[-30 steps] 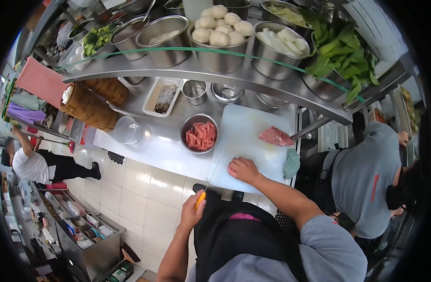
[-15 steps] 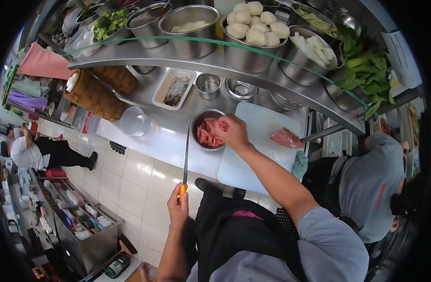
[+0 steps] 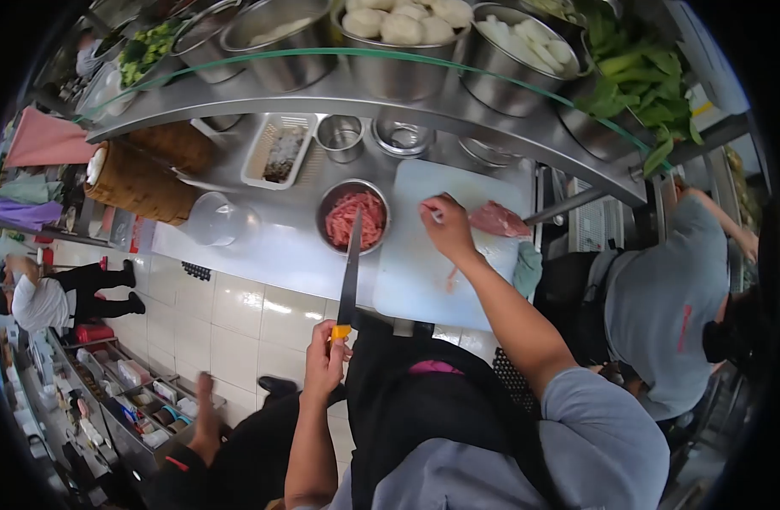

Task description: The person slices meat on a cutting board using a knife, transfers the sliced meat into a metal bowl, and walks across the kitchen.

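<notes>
My left hand is closed round the yellow handle of a long knife, whose blade points away from me, its tip over a steel bowl of sliced raw meat. Above the pale cutting board is my right hand, its fingers curled and the thumb close to them; what they hold, if anything, is too small to name. Right of that hand lies a piece of raw meat. A thin meat scrap rests on the board.
A green cloth lies at the board's right edge. Behind are a white basket and steel bowls, under a shelf of food containers. Bamboo steamers stand left. A co-worker is close at right; another person's arm shows lower left.
My right hand went from the board to the meat bowl and is now back over the board. The knife blade has swung over the bowl. A person has come in at the lower left.
</notes>
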Available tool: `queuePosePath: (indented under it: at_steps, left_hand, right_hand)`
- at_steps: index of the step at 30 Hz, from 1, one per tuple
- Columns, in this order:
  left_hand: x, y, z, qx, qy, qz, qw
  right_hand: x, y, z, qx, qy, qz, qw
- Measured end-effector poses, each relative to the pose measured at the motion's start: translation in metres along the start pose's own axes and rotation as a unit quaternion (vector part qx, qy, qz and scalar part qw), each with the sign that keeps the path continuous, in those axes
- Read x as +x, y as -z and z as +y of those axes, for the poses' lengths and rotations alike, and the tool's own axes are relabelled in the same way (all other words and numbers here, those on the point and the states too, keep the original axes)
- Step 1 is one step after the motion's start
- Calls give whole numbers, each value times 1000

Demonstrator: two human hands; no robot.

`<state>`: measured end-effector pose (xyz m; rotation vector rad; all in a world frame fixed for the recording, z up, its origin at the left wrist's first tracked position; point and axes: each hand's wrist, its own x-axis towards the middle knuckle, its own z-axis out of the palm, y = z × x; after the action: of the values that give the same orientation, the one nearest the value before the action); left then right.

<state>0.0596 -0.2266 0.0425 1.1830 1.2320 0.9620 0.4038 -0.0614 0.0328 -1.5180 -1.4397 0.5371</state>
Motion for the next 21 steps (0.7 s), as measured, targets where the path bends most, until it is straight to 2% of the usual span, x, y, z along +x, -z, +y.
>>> queuePosePath:
  at_steps: [1, 2, 3, 4, 5, 7, 10, 11, 12, 14, 17, 21]
  left_hand:
    - [1, -1, 0, 79, 32, -46, 995]
    - [3, -4, -1, 158, 60, -89, 982]
    - [3, -8, -5, 216, 53, -102, 970]
    - [4, -14, -8, 217, 52, -107, 969]
    - [3, -20, -12, 248, 57, -116, 960]
    - [1, -30, -26, 283, 52, -125, 950]
    - [-2, -40, -39, 248, 98, -160, 950]
    - [-3, -43, -42, 250, 97, -163, 949]
    - [-5, -47, -45, 248, 105, -184, 945]
    - [-6, -53, -52, 246, 113, -205, 941]
    - [-5, -57, -54, 224, 95, -243, 939]
    - [-5, -47, -24, 223, 96, -214, 946]
  right_hand:
    - [-16, 20, 9, -11, -50, -7, 999]
    - [-32, 39, 22, -15, -52, -4, 999]
    - [-52, 53, 37, -62, -122, -71, 988]
    - [-69, 61, 44, -107, -191, -136, 966]
    - [-86, 64, 43, -108, -195, -131, 966]
    - [-120, 70, 40, -140, -54, -124, 981]
    - [-149, 55, 31, -112, -42, -153, 981]
    - [-152, 50, 30, -132, 9, -136, 982]
    - [-156, 43, 34, -132, 6, -134, 982]
    - [-160, 29, 44, -45, -120, -93, 987]
    - [-154, 22, 44, 36, -155, -65, 985]
    - [-125, 10, 37, 69, -179, -95, 977]
